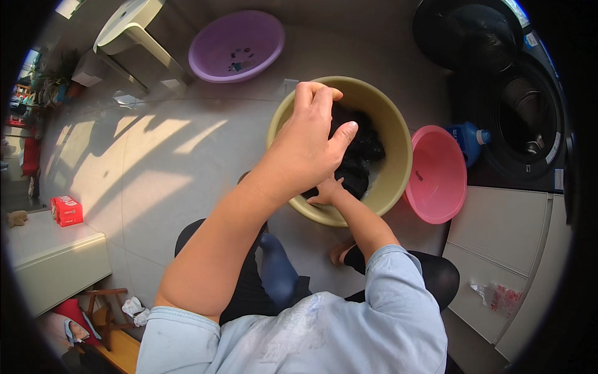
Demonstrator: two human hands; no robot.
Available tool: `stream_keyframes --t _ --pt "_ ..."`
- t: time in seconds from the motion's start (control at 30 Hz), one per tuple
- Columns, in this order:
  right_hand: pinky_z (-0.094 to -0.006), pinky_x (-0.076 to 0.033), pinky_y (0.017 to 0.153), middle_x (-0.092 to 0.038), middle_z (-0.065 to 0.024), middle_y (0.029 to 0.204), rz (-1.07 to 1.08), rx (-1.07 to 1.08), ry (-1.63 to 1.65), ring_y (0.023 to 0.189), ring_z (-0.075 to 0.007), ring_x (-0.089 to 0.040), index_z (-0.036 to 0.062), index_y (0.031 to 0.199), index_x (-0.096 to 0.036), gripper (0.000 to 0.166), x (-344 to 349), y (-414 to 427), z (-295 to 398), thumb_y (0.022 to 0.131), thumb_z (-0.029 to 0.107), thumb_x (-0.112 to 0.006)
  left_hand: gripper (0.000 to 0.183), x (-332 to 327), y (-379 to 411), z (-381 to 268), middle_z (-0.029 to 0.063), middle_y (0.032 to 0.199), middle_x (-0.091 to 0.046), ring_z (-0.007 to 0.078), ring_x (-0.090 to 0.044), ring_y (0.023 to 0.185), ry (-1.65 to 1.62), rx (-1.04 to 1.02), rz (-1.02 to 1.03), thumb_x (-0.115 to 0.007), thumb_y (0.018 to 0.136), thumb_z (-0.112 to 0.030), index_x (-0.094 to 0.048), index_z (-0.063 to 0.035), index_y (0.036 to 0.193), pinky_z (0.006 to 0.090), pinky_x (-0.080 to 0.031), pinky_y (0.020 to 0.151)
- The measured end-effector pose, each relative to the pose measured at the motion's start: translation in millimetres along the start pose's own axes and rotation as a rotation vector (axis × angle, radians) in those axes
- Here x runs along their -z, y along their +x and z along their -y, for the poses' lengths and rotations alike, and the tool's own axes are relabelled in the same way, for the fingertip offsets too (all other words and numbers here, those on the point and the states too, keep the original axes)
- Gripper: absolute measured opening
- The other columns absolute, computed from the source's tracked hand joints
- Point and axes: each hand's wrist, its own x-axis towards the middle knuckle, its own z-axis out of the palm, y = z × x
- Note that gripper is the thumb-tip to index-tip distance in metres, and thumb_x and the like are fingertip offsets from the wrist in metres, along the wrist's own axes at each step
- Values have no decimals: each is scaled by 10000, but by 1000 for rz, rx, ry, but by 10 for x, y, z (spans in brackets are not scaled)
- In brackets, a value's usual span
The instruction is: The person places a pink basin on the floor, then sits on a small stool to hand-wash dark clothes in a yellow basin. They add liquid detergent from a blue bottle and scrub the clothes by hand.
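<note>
A yellow-green plastic basin [395, 187] stands on the floor before me with wet black cloth [362, 154] and some water inside. My left hand [315, 135] is raised over the basin, its fingers bent and its thumb apart, with nothing visible in it. Lower down, my right hand [328, 190] reaches into the basin and rests against the black cloth near the close rim. Its visible fingers are spread. My left hand hides part of it and part of the cloth.
A pink basin [439, 182] and a blue detergent bottle [472, 138] stand right of the basin, by an open front-loading washing machine [509, 173]. Farther off are a purple basin [210, 61] and a plastic stool [135, 32]. A red box [67, 211] sits on a ledge at left.
</note>
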Motion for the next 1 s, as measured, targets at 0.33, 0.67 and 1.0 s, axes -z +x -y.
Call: stream_keyframes --t 0.33,0.67,1.0 --pt "-443 -502 944 -567 -175 1322 -345 -6 98 1117 -428 -588 256 1297 -568 584 -187 707 -231 772 3 -530 252 -12 57 -44 125 1155 -507 191 -626 905 -143 56 -39 -605 931 -135 -587 20 1130 306 -509 806" --pt "-391 -411 1027 -568 -162 1306 -88 182 458 1207 -321 -523 140 1367 -513 744 953 153 -704 654 87 -718 202 -120 133 -76 124 1102 -512 196 -633 833 -224 15 -64 -599 920 -118 -590 34 1053 312 -521 740" --pt "-637 -290 1060 -240 -154 1537 -257 -136 -151 1402 -410 -226 189 1471 -318 820 -160 503 -340 784 441 -688 195 -248 136 -136 130 1143 -519 198 -633 870 -191 17 16 -592 919 -85 -599 41 1067 303 -532 779"
